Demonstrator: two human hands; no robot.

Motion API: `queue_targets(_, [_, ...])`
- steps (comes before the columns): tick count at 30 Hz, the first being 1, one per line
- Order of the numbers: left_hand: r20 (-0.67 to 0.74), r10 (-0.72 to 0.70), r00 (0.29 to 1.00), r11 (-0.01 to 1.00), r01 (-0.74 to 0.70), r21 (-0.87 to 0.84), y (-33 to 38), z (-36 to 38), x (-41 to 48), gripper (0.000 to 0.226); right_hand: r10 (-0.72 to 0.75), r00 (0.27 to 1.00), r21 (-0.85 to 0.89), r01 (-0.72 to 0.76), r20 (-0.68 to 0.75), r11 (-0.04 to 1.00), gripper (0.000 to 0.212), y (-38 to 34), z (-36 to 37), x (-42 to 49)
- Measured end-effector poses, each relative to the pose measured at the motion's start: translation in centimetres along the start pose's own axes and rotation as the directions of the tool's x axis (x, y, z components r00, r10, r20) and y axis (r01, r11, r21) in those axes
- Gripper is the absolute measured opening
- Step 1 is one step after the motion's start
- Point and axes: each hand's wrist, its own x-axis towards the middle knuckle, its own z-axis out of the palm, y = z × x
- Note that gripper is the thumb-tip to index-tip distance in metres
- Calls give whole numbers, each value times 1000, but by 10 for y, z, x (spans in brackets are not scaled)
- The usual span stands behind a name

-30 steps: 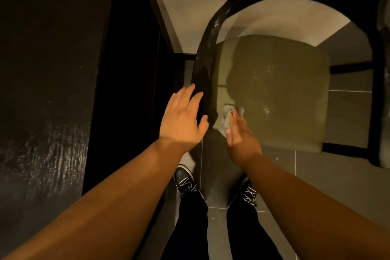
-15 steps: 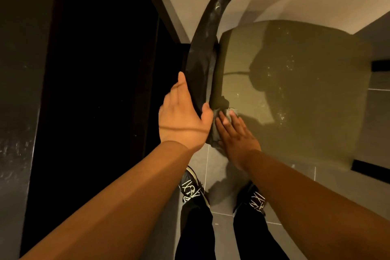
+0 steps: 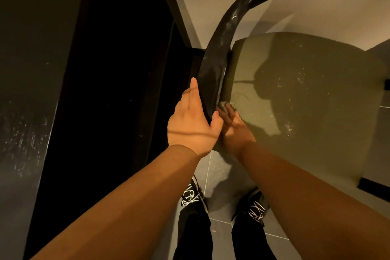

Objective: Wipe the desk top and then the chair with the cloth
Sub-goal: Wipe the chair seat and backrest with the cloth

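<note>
I look straight down on a chair with an olive seat cushion (image 3: 312, 99) and a curved black backrest (image 3: 217, 65). My left hand (image 3: 192, 124) grips the lower end of the backrest, thumb on the seat side, fingers on the outer side. My right hand (image 3: 234, 126) lies flat on the seat's near left corner and presses a small grey cloth (image 3: 223, 104), of which only an edge shows past the fingertips. The dark desk top (image 3: 25, 91) fills the far left of the view.
A black desk panel (image 3: 118, 91) stands between the desk top and the chair. My feet in black shoes (image 3: 191, 194) stand on the grey tiled floor (image 3: 219, 171). A beige wall (image 3: 202, 2) meets the floor behind the chair. A dark chair-frame bar (image 3: 373, 184) shows at the right.
My left hand has closed around the backrest, which it only reached toward a second ago. My right hand has pushed the cloth further along the seat edge next to the backrest. The view has shifted closer.
</note>
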Motion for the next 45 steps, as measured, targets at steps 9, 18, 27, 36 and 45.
queue_targets(9, [2,-16,1000,1000,16,1,-1,0,0,95,3,987,-65,7,160,998,76,8,17,-28])
queue_targets(18, [11,-9,1000,1000,9,-5,2,-1,0,93,166,979,15,-165,-115,986,88,21,9,-48])
queue_targets(27, [26,-39,999,999,39,-22,2,-1,1,94,-11,997,-128,21,78,991,79,27,17,-67])
queue_targets(36, [37,-51,998,998,53,-33,2,-1,2,94,350,912,-146,-384,-214,912,33,93,-37,-21])
queue_targets(45, [21,-58,998,998,59,-21,4,-2,1,94,247,946,-55,-263,-210,963,65,54,-11,-39])
